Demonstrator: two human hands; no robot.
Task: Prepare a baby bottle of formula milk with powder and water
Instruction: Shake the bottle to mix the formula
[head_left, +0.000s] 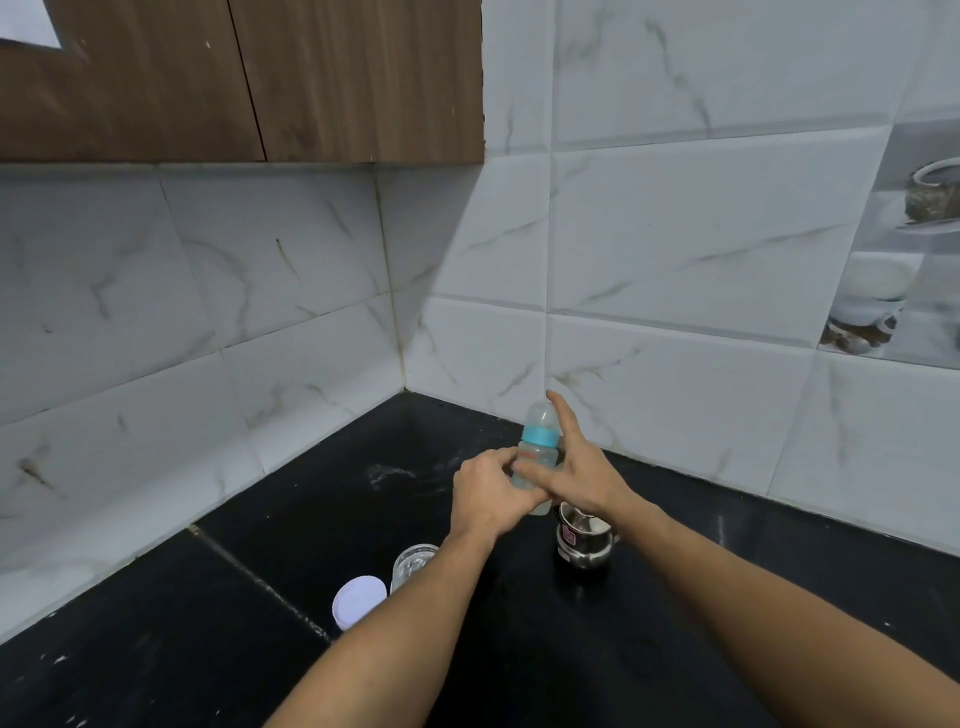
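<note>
Head view, kitchen corner. Nearest, on the black counter (197, 649), lie a white lid (359, 600) and, just beside it, a clear glass (413, 564); a steel pot (583, 540) stands to the right, under the right wrist.

Above these, both hands meet on the bottle (540, 447), which is held off the counter, nearly upright and leaning slightly. The left hand (491, 496) has its fingers curled round the lower body. The right hand (582, 475) lies flat against the other side, fingers straight, forefinger pointing up past the cap.

The bottle has a clear body with red print, a blue-green collar and a translucent cap already fitted. Its contents cannot be made out.

Step in hand, judged from the closed bottle: mixing powder and water. The next move probably calls for rolling or shaking, with the collar kept tight against leaks.

Behind: tiled wall (675, 249) and wooden cabinet (311, 78).
</note>
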